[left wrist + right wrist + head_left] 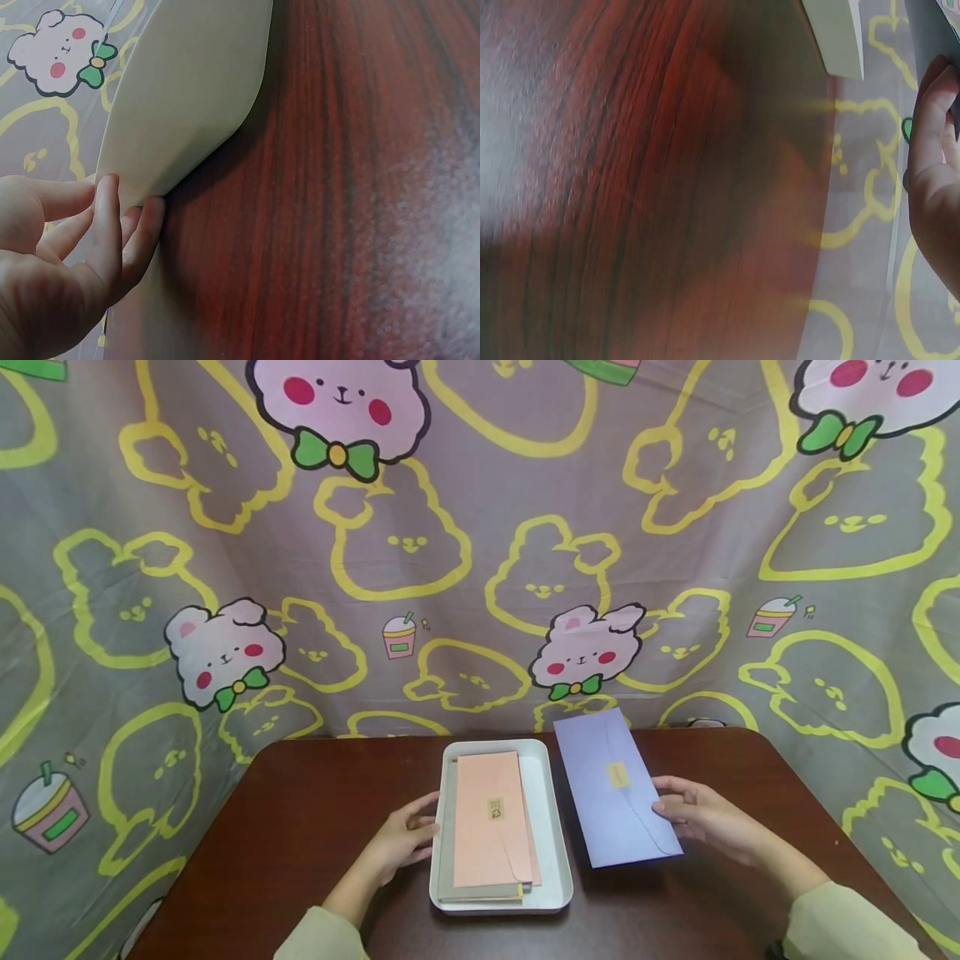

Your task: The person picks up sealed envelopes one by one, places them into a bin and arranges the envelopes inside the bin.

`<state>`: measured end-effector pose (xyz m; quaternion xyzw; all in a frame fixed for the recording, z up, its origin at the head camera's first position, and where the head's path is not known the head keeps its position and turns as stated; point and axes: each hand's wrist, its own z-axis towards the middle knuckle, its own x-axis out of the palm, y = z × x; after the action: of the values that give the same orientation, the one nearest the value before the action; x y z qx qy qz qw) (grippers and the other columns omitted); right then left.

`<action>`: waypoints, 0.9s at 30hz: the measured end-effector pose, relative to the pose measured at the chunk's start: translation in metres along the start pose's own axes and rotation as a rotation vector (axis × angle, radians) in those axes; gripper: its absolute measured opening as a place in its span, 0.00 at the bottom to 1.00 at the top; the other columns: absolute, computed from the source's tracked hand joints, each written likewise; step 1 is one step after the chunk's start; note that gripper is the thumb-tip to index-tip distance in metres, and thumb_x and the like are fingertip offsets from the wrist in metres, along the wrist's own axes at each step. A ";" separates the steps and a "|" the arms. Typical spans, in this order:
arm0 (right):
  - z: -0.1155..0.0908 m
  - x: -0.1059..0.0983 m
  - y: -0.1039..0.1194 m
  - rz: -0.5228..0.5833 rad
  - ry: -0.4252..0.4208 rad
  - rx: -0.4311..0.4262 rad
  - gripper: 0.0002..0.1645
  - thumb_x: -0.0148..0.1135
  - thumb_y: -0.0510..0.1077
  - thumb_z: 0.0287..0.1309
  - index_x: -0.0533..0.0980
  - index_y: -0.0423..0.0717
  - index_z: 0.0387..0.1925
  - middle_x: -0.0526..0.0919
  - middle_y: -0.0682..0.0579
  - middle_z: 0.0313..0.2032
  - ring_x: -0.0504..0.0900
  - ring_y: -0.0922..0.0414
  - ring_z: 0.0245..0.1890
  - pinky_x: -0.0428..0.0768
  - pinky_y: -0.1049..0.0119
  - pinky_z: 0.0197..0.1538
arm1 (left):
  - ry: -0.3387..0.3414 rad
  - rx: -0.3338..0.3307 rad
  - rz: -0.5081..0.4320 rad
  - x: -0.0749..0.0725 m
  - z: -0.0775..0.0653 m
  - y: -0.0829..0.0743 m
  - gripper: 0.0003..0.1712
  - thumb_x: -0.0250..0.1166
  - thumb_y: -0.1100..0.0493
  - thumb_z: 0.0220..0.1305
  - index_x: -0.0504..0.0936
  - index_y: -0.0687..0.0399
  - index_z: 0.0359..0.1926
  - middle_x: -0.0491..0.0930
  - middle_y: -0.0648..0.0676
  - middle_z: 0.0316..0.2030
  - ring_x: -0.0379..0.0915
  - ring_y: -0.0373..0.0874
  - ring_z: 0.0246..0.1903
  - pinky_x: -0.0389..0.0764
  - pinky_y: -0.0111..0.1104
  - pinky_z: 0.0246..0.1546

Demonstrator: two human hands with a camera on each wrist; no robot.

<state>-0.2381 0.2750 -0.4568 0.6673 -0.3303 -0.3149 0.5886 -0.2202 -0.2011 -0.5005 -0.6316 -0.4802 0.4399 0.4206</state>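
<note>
A white shallow tray [551, 860] stands on the table in the head view. In it lies a pink envelope [483, 835] with a gold sticker, on top of a grey-green flat item [447, 860] whose kind is mostly hidden. My left hand [405, 837] grips the tray's left side; the left wrist view shows thumb and fingers of this hand [82, 247] at the rim and outer wall. To the right of the tray, my right hand [705, 814] pinches a lavender envelope [600, 793] by its right edge. This envelope is tilted and raised above the table, its gold-stickered flap side showing.
The dark reddish-brown wooden table [300, 810] has rounded back corners. Behind and at both sides hangs a grey curtain [465, 485] with cartoon bears and yellow outlines, close to the table's edges.
</note>
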 end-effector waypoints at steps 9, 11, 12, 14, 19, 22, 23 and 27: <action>0.010 0.017 -0.003 0.042 0.008 -0.021 0.28 0.49 0.38 0.78 0.56 0.25 0.69 0.84 0.48 0.53 0.85 0.49 0.50 0.83 0.54 0.53 | -0.008 -0.005 0.001 0.000 0.000 0.000 0.33 0.62 0.68 0.73 0.65 0.59 0.75 0.80 0.65 0.54 0.81 0.51 0.48 0.85 0.47 0.45; 0.013 0.021 -0.004 0.050 0.003 -0.019 0.28 0.50 0.38 0.78 0.57 0.25 0.69 0.84 0.48 0.53 0.85 0.49 0.50 0.83 0.54 0.53 | -0.007 -0.003 -0.002 0.001 0.000 0.000 0.33 0.62 0.68 0.73 0.65 0.59 0.75 0.80 0.65 0.54 0.81 0.51 0.48 0.85 0.47 0.46; 0.014 0.023 -0.003 0.050 0.001 -0.017 0.29 0.50 0.38 0.78 0.56 0.25 0.70 0.84 0.48 0.53 0.85 0.50 0.50 0.83 0.54 0.53 | -0.007 -0.002 -0.003 0.001 0.000 0.000 0.33 0.62 0.68 0.73 0.66 0.59 0.75 0.80 0.65 0.54 0.81 0.51 0.48 0.85 0.47 0.46; 0.018 0.028 -0.003 0.056 -0.002 -0.021 0.28 0.50 0.38 0.78 0.57 0.25 0.69 0.84 0.48 0.53 0.85 0.50 0.50 0.83 0.54 0.53 | -0.007 0.000 -0.004 0.001 0.000 0.000 0.33 0.62 0.68 0.73 0.66 0.59 0.75 0.80 0.65 0.54 0.81 0.51 0.48 0.85 0.47 0.46; 0.026 0.039 -0.005 0.082 0.008 -0.030 0.29 0.52 0.38 0.77 0.57 0.24 0.69 0.84 0.48 0.52 0.85 0.50 0.49 0.83 0.54 0.53 | -0.005 -0.003 -0.003 0.001 0.000 0.000 0.33 0.62 0.68 0.73 0.66 0.59 0.75 0.79 0.65 0.54 0.81 0.51 0.48 0.85 0.48 0.46; 0.032 0.045 -0.008 0.094 0.002 -0.020 0.29 0.53 0.39 0.77 0.59 0.26 0.69 0.85 0.48 0.52 0.85 0.50 0.49 0.84 0.54 0.52 | -0.007 -0.005 -0.001 0.001 0.000 0.000 0.33 0.62 0.68 0.73 0.65 0.59 0.75 0.79 0.65 0.54 0.81 0.52 0.48 0.85 0.48 0.46; 0.034 0.047 -0.009 0.098 0.001 -0.017 0.28 0.53 0.39 0.77 0.59 0.26 0.69 0.85 0.48 0.52 0.85 0.50 0.49 0.83 0.54 0.52 | -0.009 -0.005 0.000 0.001 0.000 0.000 0.33 0.62 0.68 0.73 0.65 0.59 0.75 0.79 0.65 0.54 0.81 0.52 0.48 0.85 0.48 0.46; 0.043 0.056 -0.014 0.112 -0.004 -0.010 0.28 0.54 0.39 0.76 0.61 0.27 0.68 0.84 0.47 0.52 0.85 0.50 0.49 0.84 0.54 0.52 | -0.017 -0.005 0.003 0.001 -0.001 -0.001 0.33 0.62 0.68 0.73 0.66 0.59 0.75 0.79 0.65 0.54 0.81 0.52 0.48 0.85 0.48 0.45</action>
<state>-0.2392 0.2064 -0.4769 0.6440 -0.3668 -0.2845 0.6081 -0.2195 -0.2001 -0.4999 -0.6295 -0.4842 0.4448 0.4142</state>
